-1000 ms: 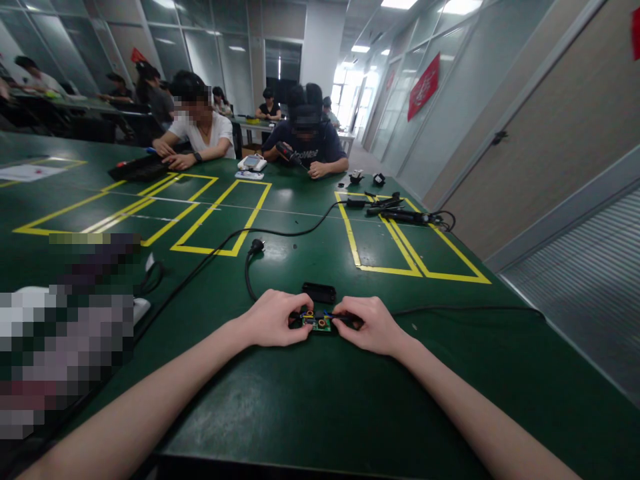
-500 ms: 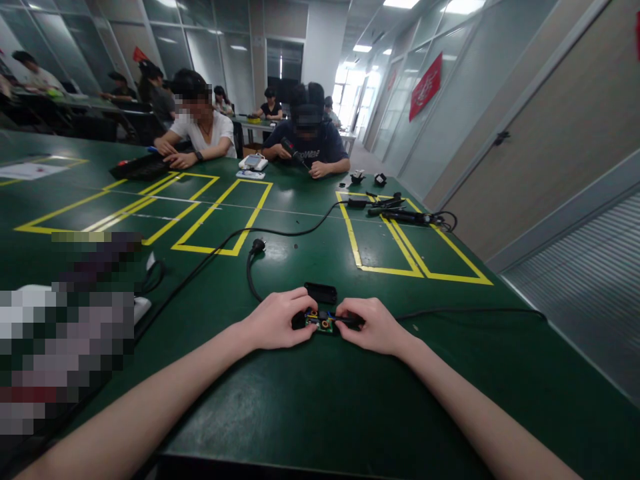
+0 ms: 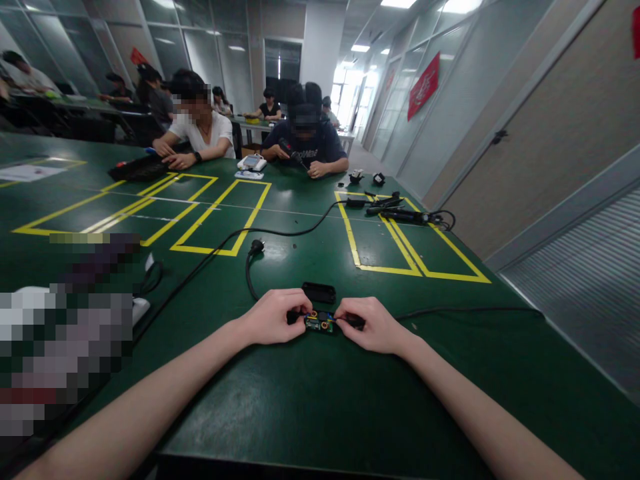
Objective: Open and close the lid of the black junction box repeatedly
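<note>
Between my hands lies a small green circuit board point(image 3: 321, 323) with copper-coloured ring coils and thin blue and yellow wires. My left hand point(image 3: 277, 317) is closed at the board's left end, thumb and fingertips pinching its edge; what lies inside the curled fingers is dark and partly hidden. At the right end, my right hand point(image 3: 369, 324) pinches a black power cable point(image 3: 357, 321) close to where the wires meet the board. Just beyond the board rests an open black plastic case half point(image 3: 319, 292), touched by neither hand.
A black plug point(image 3: 257, 247) on a short cord lies left of the case half. Cord point(image 3: 475, 309) runs off to the right. Black tools and cables point(image 3: 400, 210) lie near yellow tape outlines point(image 3: 387, 271). Two people point(image 3: 200, 127) work across the green table point(image 3: 280, 413).
My left thumb and fingertips have drawn slightly left, so more of the board shows. My right hand stays nearly in place.
</note>
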The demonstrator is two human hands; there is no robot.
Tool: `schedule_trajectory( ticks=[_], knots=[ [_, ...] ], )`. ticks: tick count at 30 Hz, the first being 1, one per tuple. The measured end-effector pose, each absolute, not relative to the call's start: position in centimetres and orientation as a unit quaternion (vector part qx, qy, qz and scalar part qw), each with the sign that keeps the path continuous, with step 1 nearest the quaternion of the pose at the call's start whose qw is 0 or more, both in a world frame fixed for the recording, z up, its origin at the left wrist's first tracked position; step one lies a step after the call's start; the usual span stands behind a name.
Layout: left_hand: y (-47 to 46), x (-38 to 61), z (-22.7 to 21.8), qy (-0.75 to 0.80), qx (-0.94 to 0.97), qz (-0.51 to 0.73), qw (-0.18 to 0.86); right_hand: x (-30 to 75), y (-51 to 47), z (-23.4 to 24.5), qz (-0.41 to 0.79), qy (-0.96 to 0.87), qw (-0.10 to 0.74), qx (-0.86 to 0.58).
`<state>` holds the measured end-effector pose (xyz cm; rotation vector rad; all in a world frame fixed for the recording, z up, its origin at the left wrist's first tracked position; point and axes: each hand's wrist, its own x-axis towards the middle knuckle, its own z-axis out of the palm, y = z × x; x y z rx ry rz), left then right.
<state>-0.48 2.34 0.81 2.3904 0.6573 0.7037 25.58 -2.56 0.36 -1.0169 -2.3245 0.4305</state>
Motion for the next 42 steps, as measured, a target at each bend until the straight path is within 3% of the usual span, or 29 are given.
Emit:
schedule_trajectory(
  ticks=[15,21,29,38,42],
  knots=[
    [3.6,-0.8,1.3,0.299,0.825,0.221,0.425,25.9,-2.1,0.8,0.304,-0.824,0.267,-0.396],
    [3.7,-0.9,1.1,0.286,0.84,0.216,0.408,25.9,-2.2,1.4,0.255,-0.857,0.269,-0.359],
    [3.2,-0.8,1.3,0.277,0.876,0.197,0.343,25.8,-3.0,2.3,0.092,-0.915,0.174,-0.353],
    [3.7,-1.1,1.2,0.303,0.828,0.191,0.432,25.4,-3.0,2.1,0.061,-0.917,0.159,-0.361],
    [3.8,-1.2,0.9,0.301,0.842,0.212,0.395,25.3,-2.9,1.9,0.05,-0.917,0.166,-0.359]
  ],
)
